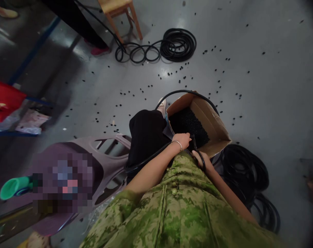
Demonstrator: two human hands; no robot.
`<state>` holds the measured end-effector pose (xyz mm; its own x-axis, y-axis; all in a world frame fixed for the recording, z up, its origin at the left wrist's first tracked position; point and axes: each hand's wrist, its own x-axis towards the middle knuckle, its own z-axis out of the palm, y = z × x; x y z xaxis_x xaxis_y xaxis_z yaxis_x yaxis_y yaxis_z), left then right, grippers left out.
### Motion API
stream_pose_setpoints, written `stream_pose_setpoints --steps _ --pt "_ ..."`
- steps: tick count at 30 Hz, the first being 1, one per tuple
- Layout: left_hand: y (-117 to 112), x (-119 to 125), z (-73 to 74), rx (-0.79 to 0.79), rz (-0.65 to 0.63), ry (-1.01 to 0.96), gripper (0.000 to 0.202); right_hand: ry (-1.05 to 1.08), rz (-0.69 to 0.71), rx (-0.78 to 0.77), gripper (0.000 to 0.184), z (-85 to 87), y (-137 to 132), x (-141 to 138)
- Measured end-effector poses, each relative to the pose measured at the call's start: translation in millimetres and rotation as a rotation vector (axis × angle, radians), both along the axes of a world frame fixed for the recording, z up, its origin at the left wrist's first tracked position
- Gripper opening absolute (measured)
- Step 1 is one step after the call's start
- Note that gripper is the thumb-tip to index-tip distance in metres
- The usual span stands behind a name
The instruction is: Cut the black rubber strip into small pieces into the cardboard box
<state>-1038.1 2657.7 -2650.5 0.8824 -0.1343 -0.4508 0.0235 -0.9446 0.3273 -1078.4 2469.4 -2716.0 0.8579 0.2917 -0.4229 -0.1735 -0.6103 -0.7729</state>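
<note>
In front of my waist, my left hand is closed, with a dark piece of black hose showing at its fingertips. My right hand is just to the right and lower, its fingers curled round a bent stretch of black hose. More of the hose runs beneath my left forearm, over my lap. Right beyond both hands stands an open cardboard box holding a heap of small black pieces. A loop of hose arcs over the box's far side. My palms and part of the grip are hidden.
Coiled black hose lies right of the box, another coil farther ahead near a wooden stool. Small black pieces litter the floor. On my left are a purple plastic stool with a green object and a person's legs.
</note>
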Motion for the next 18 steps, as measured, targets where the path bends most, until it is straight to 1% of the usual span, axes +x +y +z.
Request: stream_pose_setpoints --steps 8,13,18 --pt "1 0 0.7 -0.011 0.008 0.014 0.029 0.014 0.03 -0.003 0.06 10.3 4 0" --pt "0 0 0.4 -0.013 0.002 0.005 0.029 -0.021 0.046 -0.018 0.06 16.7 8 0" --pt "0 0 1.2 -0.009 0.002 0.009 0.03 -0.065 0.061 -0.037 0.06 15.7 9 2"
